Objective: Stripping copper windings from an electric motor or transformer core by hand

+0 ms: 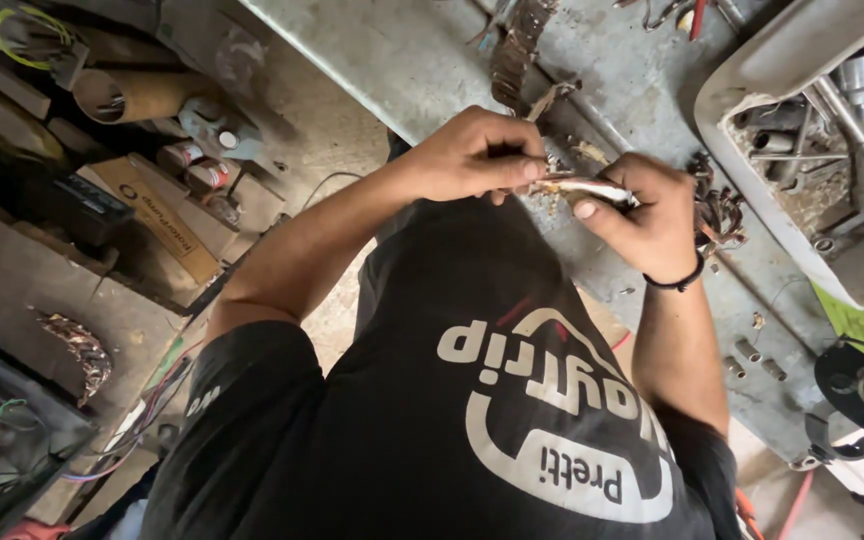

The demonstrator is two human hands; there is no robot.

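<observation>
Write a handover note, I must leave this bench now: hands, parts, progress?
Left hand: fingers pinch the end of the white part.
Right hand: closed around that part, above the metal bench.
Wire bundle lies right of the right hand; small metal cylinders near the bench edge.
Done: part in hand. Left: it is not yet set down; finer detail too small to tell.

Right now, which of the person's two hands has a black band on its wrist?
The right hand, which grips the pale piece. A black wristband circles its wrist. The left hand, pinching at the same piece's end, has a bare wrist.
</observation>
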